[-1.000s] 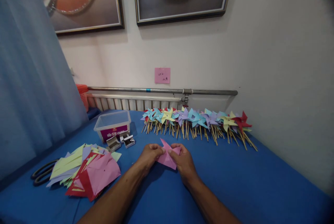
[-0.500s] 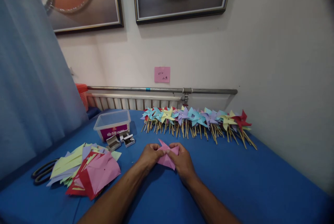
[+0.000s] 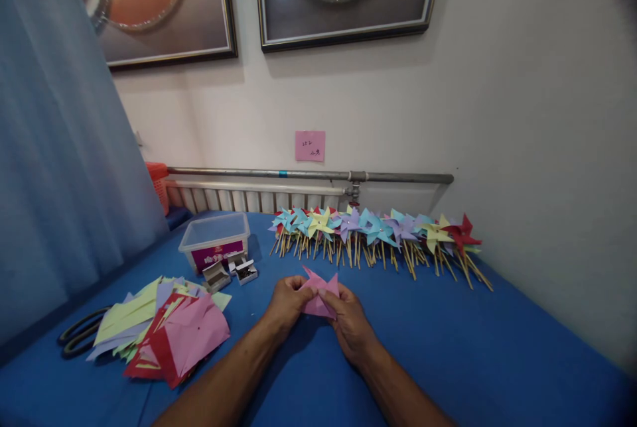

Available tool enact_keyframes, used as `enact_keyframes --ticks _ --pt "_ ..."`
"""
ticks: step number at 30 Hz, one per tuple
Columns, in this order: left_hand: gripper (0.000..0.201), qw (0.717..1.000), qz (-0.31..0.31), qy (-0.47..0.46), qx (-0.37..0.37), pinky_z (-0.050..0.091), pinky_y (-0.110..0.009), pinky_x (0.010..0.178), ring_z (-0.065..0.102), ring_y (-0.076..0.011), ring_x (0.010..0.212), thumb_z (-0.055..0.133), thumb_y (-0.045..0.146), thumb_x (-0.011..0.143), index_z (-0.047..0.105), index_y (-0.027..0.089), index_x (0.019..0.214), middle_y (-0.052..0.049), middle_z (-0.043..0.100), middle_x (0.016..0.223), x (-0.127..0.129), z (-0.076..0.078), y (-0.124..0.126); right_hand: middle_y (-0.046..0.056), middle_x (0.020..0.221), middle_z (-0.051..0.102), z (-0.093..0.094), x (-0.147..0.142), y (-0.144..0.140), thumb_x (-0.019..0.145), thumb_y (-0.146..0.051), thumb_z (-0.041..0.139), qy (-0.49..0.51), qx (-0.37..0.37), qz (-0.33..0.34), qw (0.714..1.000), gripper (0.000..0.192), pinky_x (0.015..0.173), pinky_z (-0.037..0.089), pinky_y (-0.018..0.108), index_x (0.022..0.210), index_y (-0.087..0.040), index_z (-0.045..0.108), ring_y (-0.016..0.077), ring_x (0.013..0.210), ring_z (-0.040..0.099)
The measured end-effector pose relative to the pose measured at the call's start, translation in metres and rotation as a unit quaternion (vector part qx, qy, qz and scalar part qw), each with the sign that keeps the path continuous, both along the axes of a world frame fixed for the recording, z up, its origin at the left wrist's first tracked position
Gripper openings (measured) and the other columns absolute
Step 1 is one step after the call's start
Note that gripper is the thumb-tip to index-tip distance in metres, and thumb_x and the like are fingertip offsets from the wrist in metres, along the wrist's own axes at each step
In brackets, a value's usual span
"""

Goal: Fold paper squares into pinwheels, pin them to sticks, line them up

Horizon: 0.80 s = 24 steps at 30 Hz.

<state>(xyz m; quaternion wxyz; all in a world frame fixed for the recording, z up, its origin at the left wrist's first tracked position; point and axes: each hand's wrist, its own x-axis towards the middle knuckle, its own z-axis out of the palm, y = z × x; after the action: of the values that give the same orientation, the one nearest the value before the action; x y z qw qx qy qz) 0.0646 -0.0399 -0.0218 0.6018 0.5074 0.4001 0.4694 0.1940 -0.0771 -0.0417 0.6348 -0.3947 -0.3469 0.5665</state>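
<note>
While lidded, clear tub [image 3: 215, 233] contents unseen.

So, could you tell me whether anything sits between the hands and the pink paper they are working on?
Nothing visible does. The left hand and right hand both grip the folded pink paper directly, above the blue table. The stack of paper squares and the pinwheel row lie apart from it.

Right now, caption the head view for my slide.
Both hands, left hand and right hand, fold pink paper before finished pinwheels.
</note>
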Motion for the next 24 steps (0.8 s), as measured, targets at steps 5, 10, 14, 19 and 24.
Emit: enact_keyframes --ticks 5,10,14,19,24 --pt "0.037 1.000 -0.012 -0.018 -0.009 0.029 -0.023 0.051 0.041 -0.0075 0.048 0.086 0.040 0.051 0.061 0.015 0.060 0.004 0.055 0.052 0.0006 0.0024 -0.0010 0.002 0.078 0.074 -0.0063 0.0008 0.0063 0.065 -0.040 0.084 -0.027 0.020 -0.044 0.998 0.034 0.067 0.049 0.030 0.089 -0.018 0.072 0.0181 0.067 0.064" --pt "0.038 0.999 -0.006 -0.036 -0.023 0.028 -0.023 0.051 0.041 -0.0071 0.047 0.088 0.038 0.050 0.059 0.015 0.058 0.004 0.054 0.051 0.0020 0.0040 -0.0025 0.000 0.080 0.074 -0.0076 -0.0009 0.0099 0.063 -0.035 0.082 -0.027 0.031 -0.077 0.996 0.032 0.068 0.050 0.030 0.089 -0.022 0.069 0.0186 0.068 0.065" --pt "0.037 0.996 -0.010 -0.072 -0.049 0.030 -0.023 0.052 0.041 -0.0076 0.048 0.086 0.037 0.052 0.056 0.016 0.056 0.004 0.051 0.050 0.0009 0.0071 -0.0049 0.000 0.079 0.073 -0.0063 -0.0001 0.0098 0.065 -0.037 0.081 -0.057 0.040 -0.076 0.995 0.030 0.066 0.051 0.030 0.087 -0.023 0.067 0.0190 0.066 0.064" --pt "0.033 0.995 -0.022 -0.075 -0.060 0.035 -0.025 0.056 0.047 -0.0097 0.052 0.086 0.033 0.050 0.060 0.016 0.061 0.002 0.056 0.056 -0.0003 0.0069 -0.0051 0.001 0.077 0.073 -0.0046 0.0006 0.0085 0.065 -0.039 0.079 -0.093 0.036 -0.079 0.992 0.030 0.063 0.051 0.031 0.087 -0.023 0.066 0.0197 0.065 0.064" --pt "0.023 0.992 -0.007 -0.113 -0.051 0.033 -0.024 0.055 0.044 -0.0089 0.051 0.078 0.027 0.055 0.060 0.016 0.064 0.004 0.053 0.054 -0.0020 0.0063 -0.0014 0.000 0.075 0.072 -0.0088 0.0022 0.0113 0.066 -0.039 0.078 -0.089 0.032 -0.073 0.993 0.031 0.064 0.051 0.031 0.088 -0.022 0.065 0.0197 0.064 0.064"
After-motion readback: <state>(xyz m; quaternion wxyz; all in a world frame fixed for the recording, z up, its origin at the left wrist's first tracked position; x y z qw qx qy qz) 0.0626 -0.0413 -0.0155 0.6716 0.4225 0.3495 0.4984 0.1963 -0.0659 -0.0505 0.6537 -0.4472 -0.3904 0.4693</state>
